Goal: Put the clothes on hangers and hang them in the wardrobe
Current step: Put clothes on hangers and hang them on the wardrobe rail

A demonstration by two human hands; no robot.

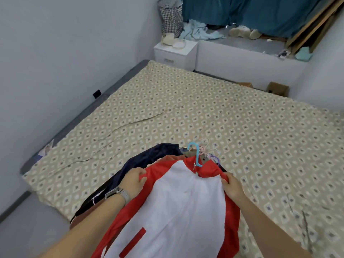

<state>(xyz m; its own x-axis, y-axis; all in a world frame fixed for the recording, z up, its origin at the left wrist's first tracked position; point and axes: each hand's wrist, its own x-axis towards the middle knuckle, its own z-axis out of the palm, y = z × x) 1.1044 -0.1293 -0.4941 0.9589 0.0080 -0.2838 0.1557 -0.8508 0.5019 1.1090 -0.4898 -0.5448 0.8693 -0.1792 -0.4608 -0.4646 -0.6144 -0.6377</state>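
A red and white jacket [178, 202] lies on top of a pile at the near edge of the bed [167, 108], with a blue hanger [193, 151] hook sticking out of its collar. My left hand [133, 177] grips the jacket's left shoulder. My right hand [232, 185] grips its right shoulder. Under it lie a dark navy garment [149, 157] and a brownish one [81, 218]. Several more hanger hooks [208, 151], pink, white and purple, bunch beyond the collar.
A white nightstand [175, 53] stands at the bed's far corner beside a checked laundry bag [171, 17]. Light blue clothes [199, 31] and shoes [242, 31] lie on a raised ledge under teal curtains [251, 13]. A cardboard box [278, 88] sits far right.
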